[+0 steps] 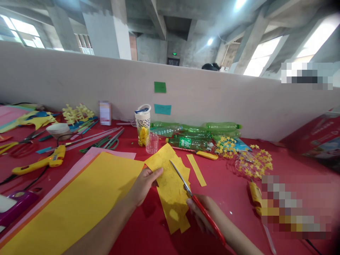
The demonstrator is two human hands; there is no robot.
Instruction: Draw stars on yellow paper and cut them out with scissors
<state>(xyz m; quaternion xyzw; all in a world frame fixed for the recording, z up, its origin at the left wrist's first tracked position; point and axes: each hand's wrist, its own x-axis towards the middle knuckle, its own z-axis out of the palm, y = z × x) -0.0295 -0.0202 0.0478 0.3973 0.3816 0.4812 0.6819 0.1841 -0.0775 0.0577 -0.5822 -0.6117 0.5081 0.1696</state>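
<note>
My left hand pinches the left edge of a yellow paper sheet, thumb on top. Faint drawn outlines mark the sheet, and its right edge is cut ragged. Red-handled scissors are gripped in my right hand, with the blades over the right part of the paper, pointing up and left. My right fingers are partly hidden under the handles. A narrow yellow paper strip lies just beyond the scissors. Left of my hands, a large yellow sheet rests on orange and pink paper.
Green plastic bottles lie along the white partition, near a yellow cutter knife. Small yellow stars sit at right. A yellow glue gun is at left. A clear plastic cup stands beside a tall tumbler.
</note>
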